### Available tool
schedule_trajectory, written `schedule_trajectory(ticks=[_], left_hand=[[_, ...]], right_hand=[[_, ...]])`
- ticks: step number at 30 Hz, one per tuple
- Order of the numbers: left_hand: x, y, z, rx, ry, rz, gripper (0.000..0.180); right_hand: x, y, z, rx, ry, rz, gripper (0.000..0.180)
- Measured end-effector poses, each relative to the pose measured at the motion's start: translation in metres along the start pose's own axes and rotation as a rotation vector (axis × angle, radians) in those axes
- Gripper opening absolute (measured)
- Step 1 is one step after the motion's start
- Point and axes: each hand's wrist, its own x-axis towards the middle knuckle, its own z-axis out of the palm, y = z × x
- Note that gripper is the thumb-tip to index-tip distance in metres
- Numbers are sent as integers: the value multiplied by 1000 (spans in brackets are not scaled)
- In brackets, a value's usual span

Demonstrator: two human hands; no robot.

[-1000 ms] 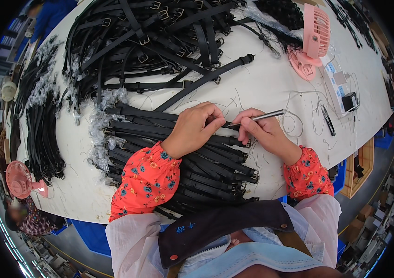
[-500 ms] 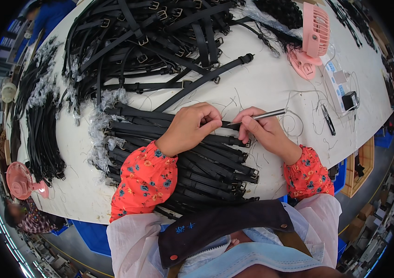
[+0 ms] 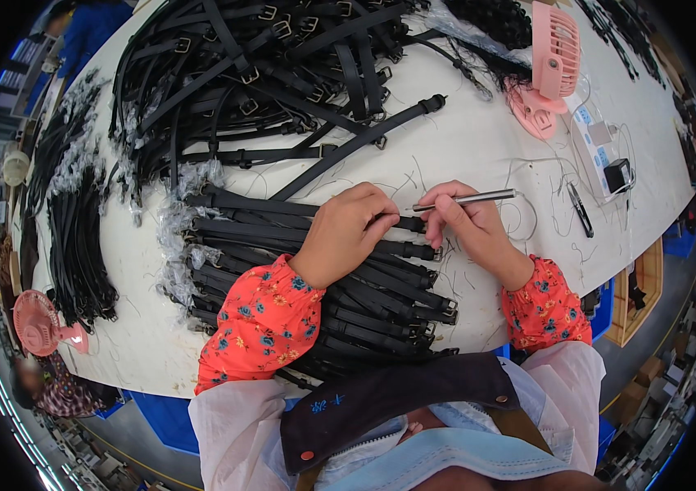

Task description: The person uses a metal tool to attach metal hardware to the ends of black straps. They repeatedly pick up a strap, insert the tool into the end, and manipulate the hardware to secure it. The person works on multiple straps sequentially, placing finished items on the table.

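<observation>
My right hand [image 3: 472, 233] grips a slim silver pen-like tool [image 3: 491, 196] between thumb and fingers, its dark thin tip pointing left. Just left of that tip is my left hand [image 3: 345, 227], its thumb and forefinger pinched together. Whatever lies in that pinch is too small to make out. Both hands are above a row of black belts [image 3: 364, 286] with metal buckles at their right ends. Clear plastic wrap [image 3: 174, 245] covers the belts' left ends. My left hand hides part of the upper belts.
A tangled heap of black buckled belts [image 3: 282, 61] fills the far side of the white table [image 3: 479, 303]. To the right stand a pink fan [image 3: 555, 61], a white power strip [image 3: 594, 151] and a small black cutter-like tool [image 3: 580, 210]. Another pink fan [image 3: 37, 322] sits at the left edge.
My left hand has shifted slightly right and down. The pen-like tool has moved a little right and lies flatter, and a small gap shows between its tip and my left fingers.
</observation>
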Motion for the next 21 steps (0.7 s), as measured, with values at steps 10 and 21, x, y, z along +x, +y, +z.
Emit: schedule_trajectory(ticks=[10,21], left_hand=[[3,-1,-12,-148,-74,-65,9],[2,-3,-11,-166,-98,-90,11]], right_hand=[[-3,-8,2,-53,-65,119,29],[-1,-7,2,-50,-71,136,28]])
